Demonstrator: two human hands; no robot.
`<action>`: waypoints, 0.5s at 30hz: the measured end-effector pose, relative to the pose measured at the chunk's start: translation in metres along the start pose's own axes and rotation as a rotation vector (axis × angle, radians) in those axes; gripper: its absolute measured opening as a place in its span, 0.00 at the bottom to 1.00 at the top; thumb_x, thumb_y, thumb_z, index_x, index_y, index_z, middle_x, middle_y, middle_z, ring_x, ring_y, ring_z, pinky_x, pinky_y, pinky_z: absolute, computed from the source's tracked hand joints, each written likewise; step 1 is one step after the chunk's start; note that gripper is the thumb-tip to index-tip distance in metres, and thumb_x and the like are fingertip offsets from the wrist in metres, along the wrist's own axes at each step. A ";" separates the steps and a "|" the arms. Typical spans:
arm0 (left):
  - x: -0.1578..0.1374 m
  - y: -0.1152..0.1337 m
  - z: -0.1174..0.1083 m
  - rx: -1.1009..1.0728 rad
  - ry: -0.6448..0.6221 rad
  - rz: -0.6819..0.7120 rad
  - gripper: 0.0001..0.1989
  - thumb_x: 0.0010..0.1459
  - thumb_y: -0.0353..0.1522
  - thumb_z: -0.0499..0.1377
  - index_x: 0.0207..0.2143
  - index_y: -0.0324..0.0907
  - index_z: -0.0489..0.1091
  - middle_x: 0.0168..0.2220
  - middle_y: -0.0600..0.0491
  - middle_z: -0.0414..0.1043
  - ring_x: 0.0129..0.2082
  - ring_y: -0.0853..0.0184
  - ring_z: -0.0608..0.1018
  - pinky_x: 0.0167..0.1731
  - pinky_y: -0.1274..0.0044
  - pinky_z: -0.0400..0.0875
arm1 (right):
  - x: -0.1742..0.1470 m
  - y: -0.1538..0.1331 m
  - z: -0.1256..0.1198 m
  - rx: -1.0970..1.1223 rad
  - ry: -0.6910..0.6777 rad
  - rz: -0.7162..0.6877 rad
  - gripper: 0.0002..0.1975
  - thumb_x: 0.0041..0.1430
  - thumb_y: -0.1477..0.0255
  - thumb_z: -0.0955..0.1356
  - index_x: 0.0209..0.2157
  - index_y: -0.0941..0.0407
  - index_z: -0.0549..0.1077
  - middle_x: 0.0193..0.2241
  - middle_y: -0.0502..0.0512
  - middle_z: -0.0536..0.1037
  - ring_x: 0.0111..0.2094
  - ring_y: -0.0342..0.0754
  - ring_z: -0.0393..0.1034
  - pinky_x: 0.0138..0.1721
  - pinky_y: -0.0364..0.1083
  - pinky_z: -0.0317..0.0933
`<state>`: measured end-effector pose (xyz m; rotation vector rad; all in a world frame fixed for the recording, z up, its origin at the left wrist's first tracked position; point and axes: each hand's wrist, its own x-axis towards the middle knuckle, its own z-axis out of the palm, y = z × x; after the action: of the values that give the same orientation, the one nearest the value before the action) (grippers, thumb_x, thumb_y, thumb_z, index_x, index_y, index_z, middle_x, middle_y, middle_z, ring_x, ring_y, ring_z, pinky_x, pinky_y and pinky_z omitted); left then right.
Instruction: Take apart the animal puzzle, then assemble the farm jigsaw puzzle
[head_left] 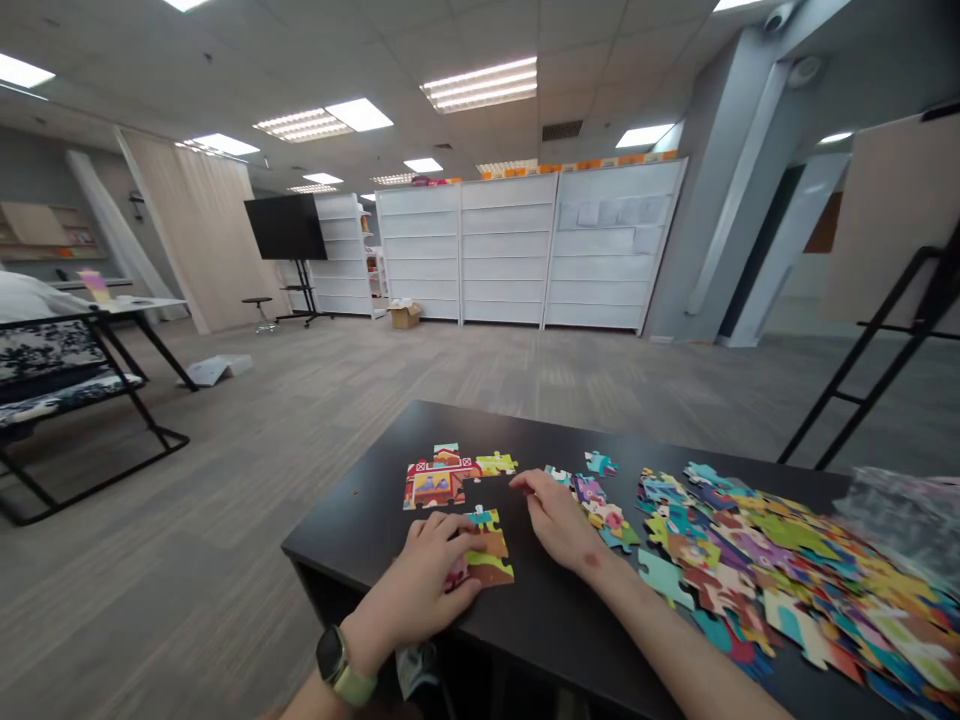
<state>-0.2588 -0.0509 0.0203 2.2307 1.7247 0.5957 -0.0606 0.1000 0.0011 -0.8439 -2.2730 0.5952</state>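
Note:
My left hand lies over a joined block of puzzle pieces near the table's front edge. Its fingers are spread, pressing on the block and covering its left part. Beyond it is another joined section with a red barn, and a yellow puzzle piece at its right side. My right hand hovers or rests just right of these, fingers bent and slightly apart, pointing left; nothing shows between them. Beside its wrist lie several loose pieces, partly hidden by the hand.
A large heap of puzzle pieces covers the right of the black table, with crumpled clear plastic beyond it. A single blue piece lies near the far edge. A chair stands at the left, a black stand at the right.

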 end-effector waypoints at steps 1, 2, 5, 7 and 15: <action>0.000 -0.001 0.000 0.002 0.006 -0.005 0.18 0.60 0.34 0.62 0.53 0.52 0.72 0.58 0.51 0.68 0.57 0.54 0.67 0.57 0.63 0.61 | 0.000 0.001 0.001 -0.002 0.003 -0.002 0.18 0.58 0.85 0.58 0.40 0.54 0.72 0.40 0.55 0.76 0.43 0.50 0.70 0.48 0.49 0.63; 0.001 -0.003 0.000 0.001 0.011 -0.008 0.18 0.59 0.34 0.62 0.53 0.52 0.72 0.58 0.51 0.68 0.57 0.54 0.67 0.57 0.63 0.61 | -0.001 0.001 0.003 -0.005 0.004 -0.004 0.18 0.57 0.85 0.58 0.40 0.54 0.72 0.39 0.55 0.75 0.43 0.50 0.70 0.47 0.49 0.63; 0.003 -0.003 0.000 -0.012 0.007 0.002 0.19 0.58 0.33 0.62 0.53 0.52 0.72 0.58 0.52 0.68 0.58 0.55 0.67 0.58 0.64 0.61 | -0.001 0.004 0.006 -0.016 0.012 -0.002 0.18 0.54 0.86 0.59 0.40 0.54 0.71 0.38 0.55 0.75 0.41 0.50 0.70 0.46 0.49 0.63; 0.005 -0.002 0.001 -0.024 0.009 0.010 0.18 0.59 0.32 0.62 0.52 0.52 0.72 0.57 0.52 0.68 0.58 0.56 0.67 0.59 0.64 0.61 | -0.001 0.005 0.006 -0.019 0.017 0.002 0.19 0.52 0.86 0.59 0.40 0.54 0.71 0.38 0.55 0.75 0.41 0.50 0.70 0.45 0.48 0.63; 0.004 0.006 0.004 -0.045 0.017 0.012 0.17 0.59 0.30 0.60 0.51 0.52 0.72 0.56 0.52 0.68 0.56 0.56 0.68 0.57 0.64 0.64 | -0.003 0.007 0.007 -0.017 0.029 0.002 0.19 0.50 0.87 0.60 0.40 0.54 0.71 0.38 0.54 0.75 0.40 0.49 0.70 0.45 0.48 0.63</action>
<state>-0.2506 -0.0482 0.0199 2.2131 1.6901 0.6522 -0.0611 0.1012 -0.0092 -0.8580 -2.2538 0.5615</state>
